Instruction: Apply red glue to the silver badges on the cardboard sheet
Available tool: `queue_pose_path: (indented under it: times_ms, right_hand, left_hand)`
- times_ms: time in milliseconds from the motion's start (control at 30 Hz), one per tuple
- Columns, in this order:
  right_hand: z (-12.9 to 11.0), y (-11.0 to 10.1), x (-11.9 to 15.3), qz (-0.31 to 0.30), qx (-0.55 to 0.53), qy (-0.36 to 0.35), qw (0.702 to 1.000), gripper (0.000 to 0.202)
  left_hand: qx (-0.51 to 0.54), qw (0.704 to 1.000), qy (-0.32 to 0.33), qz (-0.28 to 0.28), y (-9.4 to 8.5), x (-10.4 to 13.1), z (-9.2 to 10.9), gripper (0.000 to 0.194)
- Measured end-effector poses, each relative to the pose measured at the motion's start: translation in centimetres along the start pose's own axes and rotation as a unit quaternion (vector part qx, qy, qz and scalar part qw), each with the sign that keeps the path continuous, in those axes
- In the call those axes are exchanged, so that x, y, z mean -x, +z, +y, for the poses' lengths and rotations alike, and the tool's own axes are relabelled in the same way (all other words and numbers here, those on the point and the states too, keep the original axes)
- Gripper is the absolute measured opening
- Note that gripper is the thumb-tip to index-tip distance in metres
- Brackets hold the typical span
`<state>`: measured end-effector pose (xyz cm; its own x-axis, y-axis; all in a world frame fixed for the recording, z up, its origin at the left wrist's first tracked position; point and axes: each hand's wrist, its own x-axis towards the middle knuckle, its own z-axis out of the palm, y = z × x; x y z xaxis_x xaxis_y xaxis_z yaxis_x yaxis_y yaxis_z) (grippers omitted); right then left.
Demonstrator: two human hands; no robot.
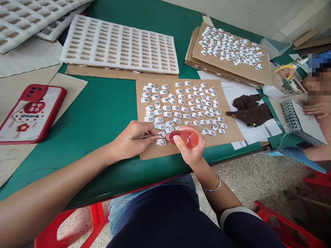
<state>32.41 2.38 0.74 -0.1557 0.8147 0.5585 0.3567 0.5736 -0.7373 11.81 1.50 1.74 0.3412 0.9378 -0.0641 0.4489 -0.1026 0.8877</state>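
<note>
Head view, sole view.

Item: one small white piece with a dark round print point(162, 135), lying near the near edge of a cardboard sheet point(230, 136), which rests along the near edge of the green table point(103, 106). Rows of like pieces extend behind it toward the sheet's far edge.

Left hand point(137, 139): fingers pinched around a thin metal tool point(137, 137), fingertips at the left side of the piece; contact with it cannot be told.

Right hand point(192, 151): closed around a red squeeze bottle point(188, 137), narrow end toward the left hand.

Relation: the piece sits between the two hands, right of the left fingertips and left of the bottle's narrow end. Bottle and tool lie roughly in line, long axes running left to right, broadly along the table's near edge. The left fingertips appear nearer; whether the bottle's tip touches the piece cannot be told.

Surroundings: white foam grid point(176, 62) toward the table's far edge; red-framed phone point(34, 113) at the left; dark cloth point(253, 113) right of the sheet.
</note>
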Motion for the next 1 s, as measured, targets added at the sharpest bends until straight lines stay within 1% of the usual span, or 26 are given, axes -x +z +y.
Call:
queue_pose_path:
  times_ms: [267, 333, 400, 433, 500, 533, 567, 633, 700, 767, 833, 867, 933, 1000]
  right_hand:
    - [0.1, -0.1, 0.2, 0.004, 0.005, 0.015, 1.0, 0.018]
    - [0.2, -0.1, 0.3, 0.021, -0.013, 0.033, 0.999, 0.017]
    - [0.4, -0.1, 0.4, 0.069, -0.067, 0.078, 0.992, 0.017]
    - [0.6, -0.1, 0.2, 0.101, -0.11, 0.111, 0.983, 0.017]
    - [0.9, -0.5, -0.3, 0.148, -0.202, 0.188, 0.95, 0.019]
    - [1.1, -0.9, -0.7, 0.157, -0.239, 0.225, 0.932, 0.021]
    - [1.3, -1.4, -1.3, 0.155, -0.266, 0.257, 0.916, 0.025]
    - [1.8, -2.6, -2.6, 0.134, -0.293, 0.298, 0.899, 0.032]
    - [2.2, -4.1, -4.1, 0.103, -0.302, 0.313, 0.894, 0.037]
    - [2.6, -5.7, -5.7, 0.077, -0.31, 0.322, 0.891, 0.04]
    - [2.9, -7.1, -7.5, 0.054, -0.33, 0.321, 0.886, 0.041]
    - [3.1, -7.7, -8.4, 0.038, -0.338, 0.314, 0.886, 0.04]
    - [3.3, -8.7, -10.3, -0.001, -0.346, 0.287, 0.893, 0.037]
    - [3.5, -9.2, -12.1, -0.033, -0.352, 0.258, 0.899, 0.035]
  left_hand:
    - [0.0, 1.0, 0.005, 0.003, 0.1, -0.1, 0.0, 0.013]
    - [-0.002, 1.0, 0.006, 0.004, 0.1, -0.1, -0.2, 0.012]
    - [-0.003, 1.0, 0.007, 0.009, 0.1, 0.0, -0.4, 0.011]
    - [-0.005, 1.0, 0.007, 0.011, 0.2, 0.0, -0.5, 0.011]
    - [-0.011, 1.0, 0.01, 0.013, 0.2, 0.0, -0.6, 0.01]
    - [-0.014, 1.0, 0.014, 0.011, 0.2, 0.1, -0.5, 0.01]
    - [-0.015, 1.0, 0.017, 0.01, 0.2, 0.1, -0.4, 0.01]
    - [-0.004, 1.0, 0.015, 0.024, -0.1, 0.1, 0.2, 0.011]
    - [0.017, 0.997, -0.004, 0.071, -0.7, 0.3, 1.2, 0.013]
    - [0.029, 0.99, -0.032, 0.138, -1.6, 0.7, 2.4, 0.016]
    - [0.026, 0.977, -0.078, 0.195, -2.5, 1.3, 3.2, 0.019]
    - [0.023, 0.971, -0.106, 0.211, -2.8, 1.8, 3.5, 0.021]
    - [0.021, 0.96, -0.157, 0.229, -3.2, 3.0, 3.6, 0.023]
    - [0.024, 0.953, -0.183, 0.24, -3.1, 4.3, 3.3, 0.022]
